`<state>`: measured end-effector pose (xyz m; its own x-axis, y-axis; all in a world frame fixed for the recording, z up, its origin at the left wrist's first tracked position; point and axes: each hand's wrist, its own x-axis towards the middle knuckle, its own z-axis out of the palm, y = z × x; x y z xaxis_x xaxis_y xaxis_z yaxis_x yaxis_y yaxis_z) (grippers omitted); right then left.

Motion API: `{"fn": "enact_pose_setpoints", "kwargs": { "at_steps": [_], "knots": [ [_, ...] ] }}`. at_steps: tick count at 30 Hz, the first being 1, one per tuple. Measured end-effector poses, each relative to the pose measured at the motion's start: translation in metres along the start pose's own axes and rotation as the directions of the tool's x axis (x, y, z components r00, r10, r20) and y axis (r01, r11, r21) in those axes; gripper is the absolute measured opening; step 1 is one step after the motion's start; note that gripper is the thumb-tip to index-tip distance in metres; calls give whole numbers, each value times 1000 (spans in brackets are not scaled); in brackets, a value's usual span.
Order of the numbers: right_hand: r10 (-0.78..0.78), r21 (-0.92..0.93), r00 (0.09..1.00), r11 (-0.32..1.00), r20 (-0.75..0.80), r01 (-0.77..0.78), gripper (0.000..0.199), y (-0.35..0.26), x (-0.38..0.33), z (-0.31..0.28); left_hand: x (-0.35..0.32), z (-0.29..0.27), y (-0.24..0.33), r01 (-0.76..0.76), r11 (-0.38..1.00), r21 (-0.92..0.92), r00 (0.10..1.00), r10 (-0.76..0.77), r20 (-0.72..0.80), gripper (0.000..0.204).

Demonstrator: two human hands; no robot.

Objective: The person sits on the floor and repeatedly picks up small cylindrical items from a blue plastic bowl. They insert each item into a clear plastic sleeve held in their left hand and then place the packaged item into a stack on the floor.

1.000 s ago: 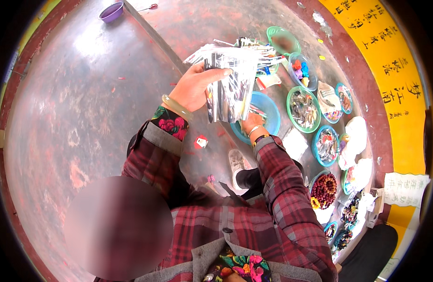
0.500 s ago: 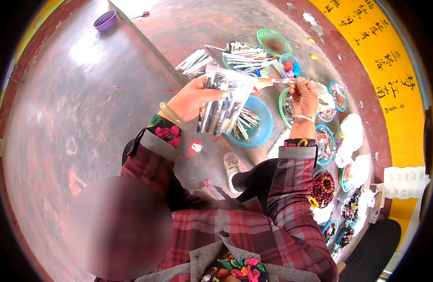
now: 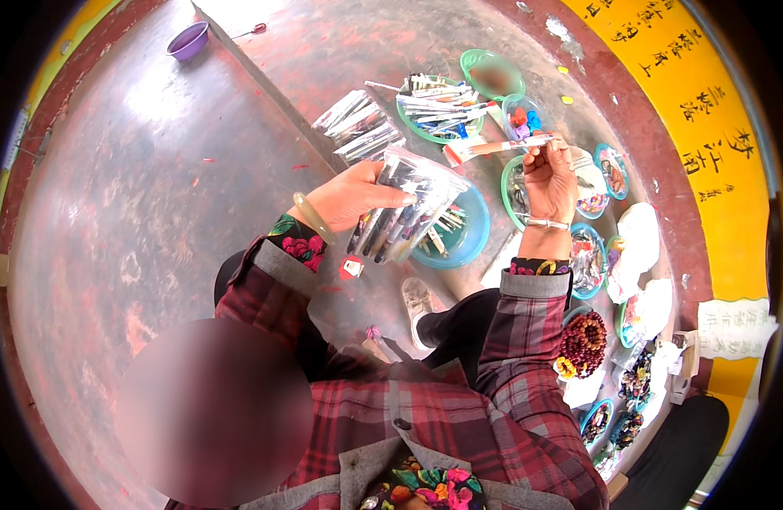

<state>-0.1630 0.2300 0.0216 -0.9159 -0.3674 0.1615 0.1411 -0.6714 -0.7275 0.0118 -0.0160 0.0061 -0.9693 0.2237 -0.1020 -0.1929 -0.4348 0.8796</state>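
My left hand (image 3: 351, 195) grips a clear plastic bag (image 3: 407, 204) stuffed with dark stick-shaped items, held over a blue bowl (image 3: 470, 242). My right hand (image 3: 549, 177) is raised to the right of it and pinches one slim packaged stick (image 3: 493, 149) with a red tip, held level above a green-rimmed bowl (image 3: 509, 189). A pale bangle sits on my left wrist and a thin bracelet on the right. Both sleeves are red plaid with flowered cuffs.
Farther away a green bowl (image 3: 432, 109) holds several packaged sticks, and more clear packets (image 3: 357, 126) lie on the floor. Small bowls of beads (image 3: 584, 342) run along the right by a yellow wall (image 3: 706, 127). A purple bowl (image 3: 188, 40) stands far left.
My right hand has drawn away from the bag to the right and lifted a single packaged stick. The left hand has tilted the bag and keeps hold of it.
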Motion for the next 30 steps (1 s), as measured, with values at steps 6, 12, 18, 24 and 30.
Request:
{"fn": "enact_pose_setpoints", "kwargs": {
  "at_steps": [6, 12, 18, 24, 30],
  "knots": [
    [59, -54, 997, 997, 48, -57, 18, 6, -2, 10, 5, -10, -17, 0, 982, 190, 1000, 0, 1, 29],
    [132, -77, 987, 989, 92, -126, 15, 15, -1, 13, 2, 1, -8, 22, 997, 75, 1000, -22, 7, 30],
    [186, -120, 979, 977, 88, -175, 15, 23, -4, 19, 2, 1, -5, 72, 993, 92, 996, -76, 38, 36],
    [185, -120, 971, 978, 151, -168, 13, 25, -6, 21, 2, 2, -6, 87, 990, 107, 994, -94, 60, 36],
    [224, -158, 958, 968, 181, -196, 10, 26, -9, 27, 3, 0, -10, 121, 990, 75, 991, -125, 50, 37]
  ]
}}
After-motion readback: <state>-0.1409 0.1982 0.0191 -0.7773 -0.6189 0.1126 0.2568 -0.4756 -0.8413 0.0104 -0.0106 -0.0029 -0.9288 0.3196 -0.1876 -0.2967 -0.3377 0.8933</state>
